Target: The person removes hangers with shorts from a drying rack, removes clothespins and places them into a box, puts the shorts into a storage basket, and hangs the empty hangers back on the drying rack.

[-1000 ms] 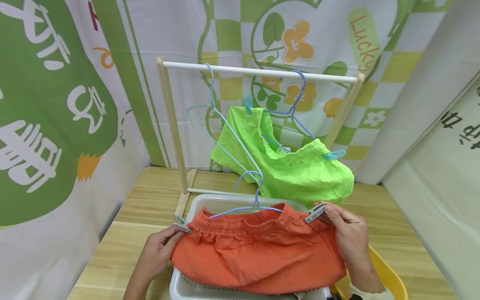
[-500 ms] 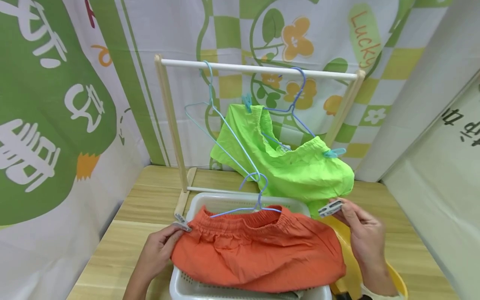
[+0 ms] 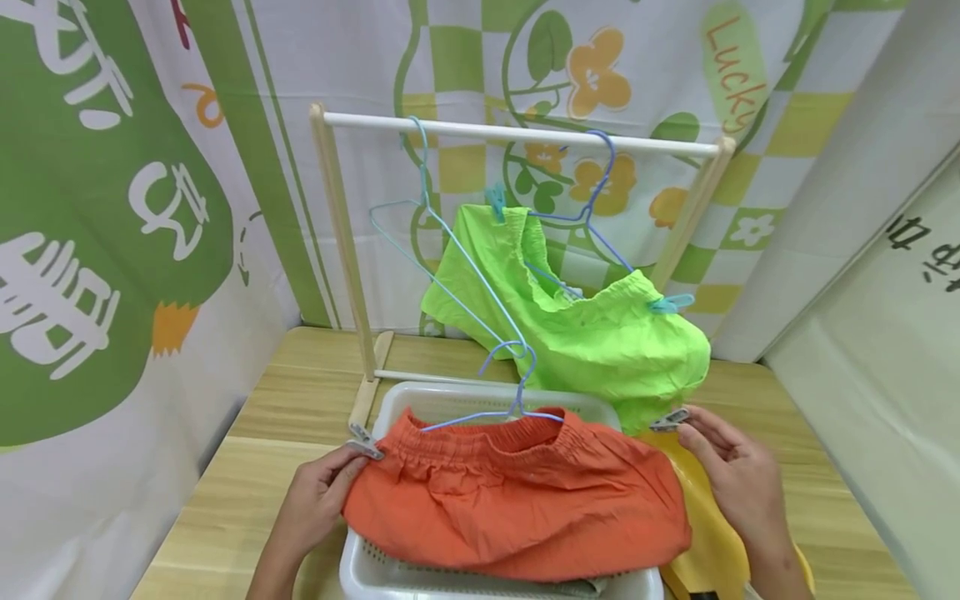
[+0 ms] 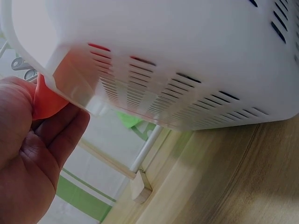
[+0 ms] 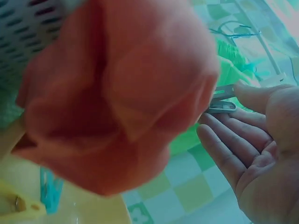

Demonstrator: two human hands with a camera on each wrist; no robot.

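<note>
Orange shorts (image 3: 517,517) with an elastic waistband lie over a white basket (image 3: 431,395), a blue hanger (image 3: 521,387) in the waist opening. My left hand (image 3: 311,504) pinches the cloth at the left end of the waistband, where a grey clothespin (image 3: 365,445) is clipped; the left wrist view shows orange cloth (image 4: 46,99) between thumb and fingers. My right hand (image 3: 742,483) holds a second grey clothespin (image 3: 670,420) between thumb and fingers, off the right end of the shorts. In the right wrist view that clothespin (image 5: 221,106) appears beside blurred orange cloth.
Behind stands a drying rack (image 3: 525,133) with a teal hanger (image 3: 424,175) and bright green shorts (image 3: 600,342) clipped to another blue hanger. At right sits a yellow basin (image 3: 697,533); clothespins (image 5: 49,189) show in it. The wooden table (image 3: 217,500) extends on both sides.
My right hand has moved right, away from the waistband, taking its grey clothespin off the shorts; the right end of the cloth has dropped slightly. The left hand stays in place.
</note>
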